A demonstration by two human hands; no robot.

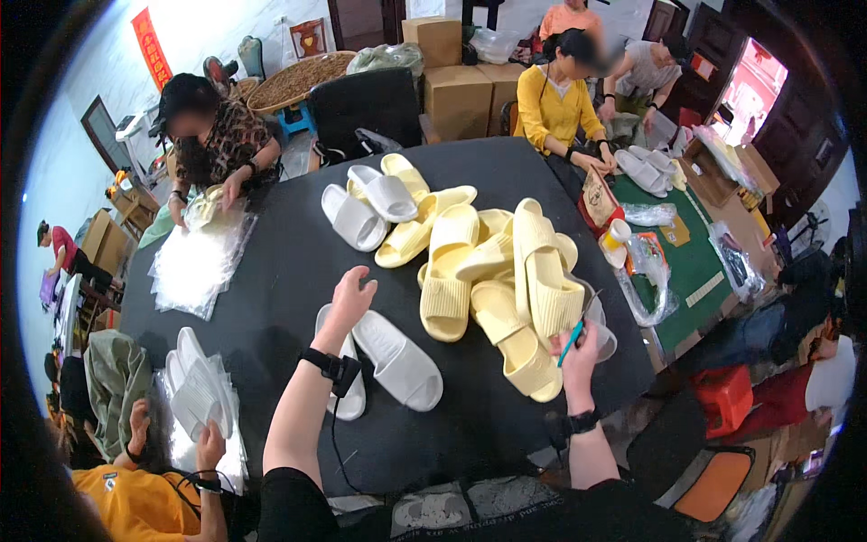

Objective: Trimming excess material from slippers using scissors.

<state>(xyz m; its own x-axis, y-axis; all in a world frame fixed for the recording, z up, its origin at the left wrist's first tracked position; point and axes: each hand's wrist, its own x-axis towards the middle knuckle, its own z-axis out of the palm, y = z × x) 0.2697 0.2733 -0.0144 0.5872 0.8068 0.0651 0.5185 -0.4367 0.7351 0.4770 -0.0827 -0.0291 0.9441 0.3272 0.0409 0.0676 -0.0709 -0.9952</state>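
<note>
My left hand (350, 298) hovers over the black table with its fingers apart and nothing in it. Below it lies a pair of light grey slide slippers: one slipper (397, 359) is in plain sight, while its mate (347, 397) is partly covered by my wrist. Closed around small teal-handled scissors (572, 343), my right hand (582, 354) is at the right side of the heap. A ribbed yellow slipper (553, 294) leans right beside those fingers; whether they touch it I cannot tell. Another grey slipper (600, 327) shows partly behind this hand.
Several yellow slippers (450, 257) are heaped mid-table, with a grey pair (354, 217) behind. A co-worker at far left handles a slipper over clear bags (203, 262); another at near left holds grey slippers (200, 397). A green table (691, 262) with packaging adjoins at right.
</note>
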